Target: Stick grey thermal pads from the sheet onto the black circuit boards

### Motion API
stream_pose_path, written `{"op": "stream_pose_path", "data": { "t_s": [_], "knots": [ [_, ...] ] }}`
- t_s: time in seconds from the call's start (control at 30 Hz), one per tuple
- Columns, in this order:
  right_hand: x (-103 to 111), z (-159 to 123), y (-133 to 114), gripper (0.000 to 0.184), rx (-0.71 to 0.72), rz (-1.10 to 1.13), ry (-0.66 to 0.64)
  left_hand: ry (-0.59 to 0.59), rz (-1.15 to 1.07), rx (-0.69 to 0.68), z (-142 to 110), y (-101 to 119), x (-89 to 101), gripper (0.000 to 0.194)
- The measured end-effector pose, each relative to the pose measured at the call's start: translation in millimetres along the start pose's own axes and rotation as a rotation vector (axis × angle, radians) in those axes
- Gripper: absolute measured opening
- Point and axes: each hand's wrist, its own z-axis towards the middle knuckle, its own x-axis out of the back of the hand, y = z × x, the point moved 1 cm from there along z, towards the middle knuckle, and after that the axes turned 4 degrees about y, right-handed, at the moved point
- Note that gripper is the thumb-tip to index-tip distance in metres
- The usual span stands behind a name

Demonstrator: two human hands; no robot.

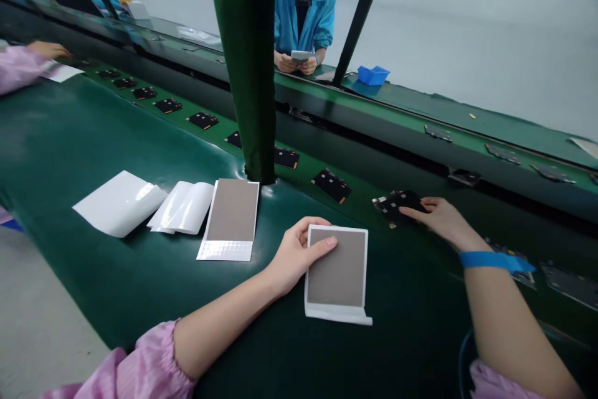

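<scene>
My left hand [303, 253] grips a grey sticker sheet [339, 274] with a white border, thumb on top and fingers behind it. The sheet's lower white edge is curled. Off to the right, my right hand [441, 218] pinches the edge of a black circuit board [395, 206] at the line's near side; a blue band circles that wrist. On the green mat, left of my left hand, lies a stack of grey sticker sheets [233, 212] with a strip of small clear pieces along its bottom. Curled white backing sheets [184, 206] lie beside the stack.
A row of black circuit boards [331, 184] runs along the green line. A green-wrapped post [255, 75] rises behind the sticker stack. Across the line, a person in blue [303, 19] holds a small pale item near a blue bin [372, 75]. A co-worker's pink sleeve [21, 68] shows at left.
</scene>
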Motion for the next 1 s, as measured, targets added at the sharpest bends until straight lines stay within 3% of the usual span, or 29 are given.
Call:
{"op": "stream_pose_path", "data": {
  "t_s": [0.07, 0.17, 0.23, 0.3, 0.4, 0.5, 0.77, 1.0],
  "knots": [
    [9.6, -11.3, -8.0, 0.044, -0.050, 0.037, 0.090, 0.018, 0.035, -0.036, -0.1, 1.0, 1.0, 0.037],
    [17.5, -34.4, -23.0, 0.029, 0.139, -0.044, 0.240, 0.046, 0.112, -0.110, 0.0, 2.8, 2.4, 0.034],
    [13.1, -51.3, -32.6, 0.031, 0.284, -0.041, 0.147, 0.069, 0.156, -0.148, 0.3, 3.8, 3.1, 0.031],
    [4.9, -68.5, -42.4, 0.041, 0.374, 0.100, -0.012, 0.087, 0.188, -0.173, 0.8, 4.3, 3.4, 0.028],
    [-4.7, -94.1, -59.1, 0.051, 0.439, 0.423, -0.166, 0.112, 0.227, -0.199, 1.3, 3.8, 3.5, 0.025],
    [-8.0, -113.9, -74.3, 0.046, 0.466, 0.556, -0.242, 0.130, 0.260, -0.219, 0.5, 2.8, 2.9, 0.023],
    [-6.4, -123.4, -76.3, 0.035, 0.530, 0.513, -0.135, 0.107, 0.363, -0.289, -3.6, 3.9, 1.7, 0.023],
    [-1.1, -126.8, -75.2, 0.029, 0.567, 0.427, -0.128, 0.120, 0.429, -0.377, -5.1, 3.1, 2.8, 0.028]
  ]
}}
